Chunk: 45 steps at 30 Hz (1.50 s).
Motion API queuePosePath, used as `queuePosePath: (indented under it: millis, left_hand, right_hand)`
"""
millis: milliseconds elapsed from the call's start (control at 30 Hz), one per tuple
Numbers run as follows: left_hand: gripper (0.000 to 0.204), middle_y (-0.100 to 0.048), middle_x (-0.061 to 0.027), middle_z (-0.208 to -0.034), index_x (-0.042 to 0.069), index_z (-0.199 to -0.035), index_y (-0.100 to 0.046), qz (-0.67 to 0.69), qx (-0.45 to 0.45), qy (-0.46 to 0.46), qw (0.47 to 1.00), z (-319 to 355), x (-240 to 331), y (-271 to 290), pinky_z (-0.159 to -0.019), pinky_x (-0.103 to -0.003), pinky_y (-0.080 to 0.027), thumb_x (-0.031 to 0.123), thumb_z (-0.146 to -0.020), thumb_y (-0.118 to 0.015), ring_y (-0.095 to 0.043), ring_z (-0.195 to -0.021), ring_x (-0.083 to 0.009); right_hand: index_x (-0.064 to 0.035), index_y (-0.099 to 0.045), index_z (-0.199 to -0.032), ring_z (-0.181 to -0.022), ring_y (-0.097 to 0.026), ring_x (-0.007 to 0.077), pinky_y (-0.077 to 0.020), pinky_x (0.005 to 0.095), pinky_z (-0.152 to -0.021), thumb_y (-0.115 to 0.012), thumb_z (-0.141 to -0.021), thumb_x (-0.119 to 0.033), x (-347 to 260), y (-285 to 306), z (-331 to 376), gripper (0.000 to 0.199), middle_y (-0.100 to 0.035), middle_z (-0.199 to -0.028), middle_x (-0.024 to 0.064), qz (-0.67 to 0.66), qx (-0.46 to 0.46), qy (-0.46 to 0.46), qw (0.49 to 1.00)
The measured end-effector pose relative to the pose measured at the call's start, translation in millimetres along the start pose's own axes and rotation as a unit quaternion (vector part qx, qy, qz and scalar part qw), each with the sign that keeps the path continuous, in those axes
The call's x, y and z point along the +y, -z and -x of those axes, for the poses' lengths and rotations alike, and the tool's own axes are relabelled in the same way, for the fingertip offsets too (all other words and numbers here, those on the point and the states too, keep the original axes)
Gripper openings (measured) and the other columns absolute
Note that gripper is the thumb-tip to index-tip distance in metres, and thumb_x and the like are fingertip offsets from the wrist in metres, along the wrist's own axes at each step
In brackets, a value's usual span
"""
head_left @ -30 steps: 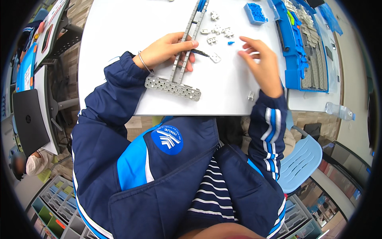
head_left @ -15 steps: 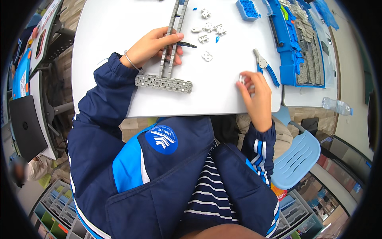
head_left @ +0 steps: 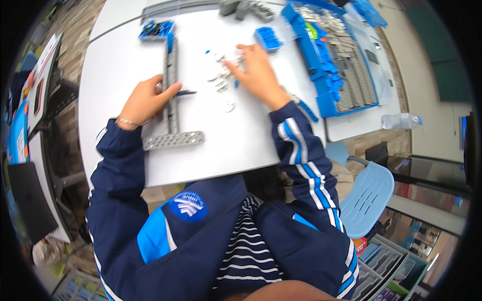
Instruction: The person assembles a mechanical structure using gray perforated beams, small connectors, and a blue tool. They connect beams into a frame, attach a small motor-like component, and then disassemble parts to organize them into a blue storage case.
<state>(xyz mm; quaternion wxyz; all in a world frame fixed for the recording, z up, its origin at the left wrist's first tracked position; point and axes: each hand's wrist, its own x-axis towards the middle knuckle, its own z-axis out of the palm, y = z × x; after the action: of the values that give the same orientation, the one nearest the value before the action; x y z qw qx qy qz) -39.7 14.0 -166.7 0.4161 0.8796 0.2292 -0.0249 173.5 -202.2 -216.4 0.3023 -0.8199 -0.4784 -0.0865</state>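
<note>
White and broad, the surface carries everything here. At its far left edge, off the surface, stand a dark chair and a second desk with flat things on it, too blurred to tell apart.

The left hand lies on the surface beside a long grey metal beam, its fingers curled against the beam's side and its thumb pressing the beam's top; it steadies the beam rather than lifting it. A thin bracelet sits at that wrist. The beam runs away from the person, and its near end meets a short perforated plate set crosswise, so the two form an upside-down T flat on the surface. At the beam's far end lies a small blue tray of parts. A thin dark tool lies just right of the beam, near the left fingertips.

Further right, a scatter of small metal bits is strewn on the surface. The right hand reaches into them, palm down, fingers spread loosely and touching the bits; whether it has one pinched I cannot tell. Just beyond it sits a small blue box.

At the right stands a large blue parts case, filled with rows of grey pieces. A clear bottle lies past its near corner, and a pale blue chair stands below the surface's edge.
</note>
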Motion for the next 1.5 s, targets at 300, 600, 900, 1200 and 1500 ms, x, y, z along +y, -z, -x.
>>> queuePosePath:
  millis: [300, 600, 900, 1200, 1500]
  left_hand:
    - [0.047, -0.056, -0.0061, -0.059, -0.001, -0.099, -0.059, -0.064, 0.093, -0.020, 0.993, 6.0, 8.1, 22.0, -0.052, -0.030, -0.046, 0.046, -0.101, -0.066, -0.057, -0.053, -0.0156]
    - [0.052, -0.059, -0.0192, -0.126, -0.001, -0.133, -0.054, -0.022, 0.174, -0.272, 0.946, 69.5, 87.4, -60.6, -0.093, -0.042, -0.053, 0.008, -0.087, -0.077, -0.062, -0.115, -0.0341]
    - [0.092, -0.025, -0.0311, -0.162, -0.002, -0.160, -0.025, -0.284, 0.223, -0.155, 0.919, 13.3, 58.8, -145.8, -0.122, -0.059, -0.020, 0.037, -0.091, -0.073, -0.017, -0.155, -0.0469]
    - [0.087, -0.027, -0.0281, -0.163, 0.003, -0.157, -0.035, -0.249, 0.241, -0.161, 0.924, 11.1, 53.0, -141.5, -0.123, -0.062, -0.013, 0.043, -0.090, -0.073, -0.016, -0.155, -0.0447]
    - [0.083, -0.031, -0.0283, -0.160, 0.002, -0.155, -0.037, -0.244, 0.239, -0.136, 0.930, 9.3, 44.4, -138.3, -0.119, -0.062, -0.020, 0.041, -0.092, -0.071, -0.024, -0.151, -0.0450]
  right_hand:
    - [-0.0039, -0.060, -0.119, -0.103, -0.061, 0.0319, -0.0590, 0.0419, -0.069, -0.069, -0.092, -0.045, -32.7, -20.6, -20.3, 0.050, -0.056, -0.117, 0.0168, 0.093, -0.076, 0.036, 0.992]
    - [0.0012, -0.054, -0.112, -0.081, -0.072, 0.0362, -0.0607, 0.0423, -0.066, -0.070, -0.093, -0.025, -24.5, -35.1, -30.7, 0.036, -0.065, -0.096, 0.0190, 0.068, -0.066, 0.025, 0.995]
    - [0.0009, -0.060, -0.109, -0.078, -0.072, 0.0302, -0.0578, 0.0397, -0.066, -0.072, -0.093, -0.025, 3.4, -19.3, -43.4, 0.033, -0.069, -0.096, 0.0208, -0.110, -0.081, 0.000, 0.991]
    - [-0.0085, -0.072, -0.118, -0.081, -0.061, 0.0105, -0.0516, 0.0245, -0.072, -0.072, -0.097, -0.042, 85.2, 137.6, -105.3, 0.040, -0.066, -0.092, 0.0010, -0.229, -0.140, -0.140, 0.953]
    - [0.0005, -0.074, -0.119, -0.074, -0.068, 0.0153, -0.0571, 0.0263, -0.070, -0.080, -0.088, -0.007, 260.8, 178.8, -148.8, 0.033, -0.074, -0.097, 0.0094, -0.239, -0.054, -0.356, 0.902]
